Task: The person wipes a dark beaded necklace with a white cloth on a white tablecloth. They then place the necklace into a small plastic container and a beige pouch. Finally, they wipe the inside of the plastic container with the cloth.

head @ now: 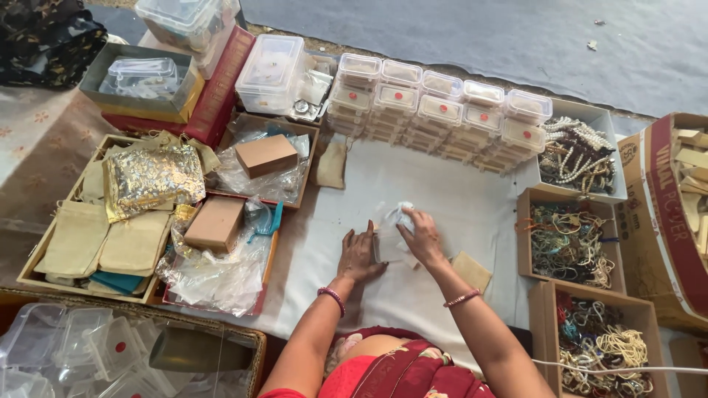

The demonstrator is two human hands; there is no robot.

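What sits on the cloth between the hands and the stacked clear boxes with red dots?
In the head view, only bare white cloth lies between the hands, right and left, and the stacked clear boxes.

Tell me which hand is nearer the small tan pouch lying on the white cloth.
Right. The right hand sits just above and left of the tan pouch, its forearm beside it. The left hand lies flat on the white cloth, farther left.
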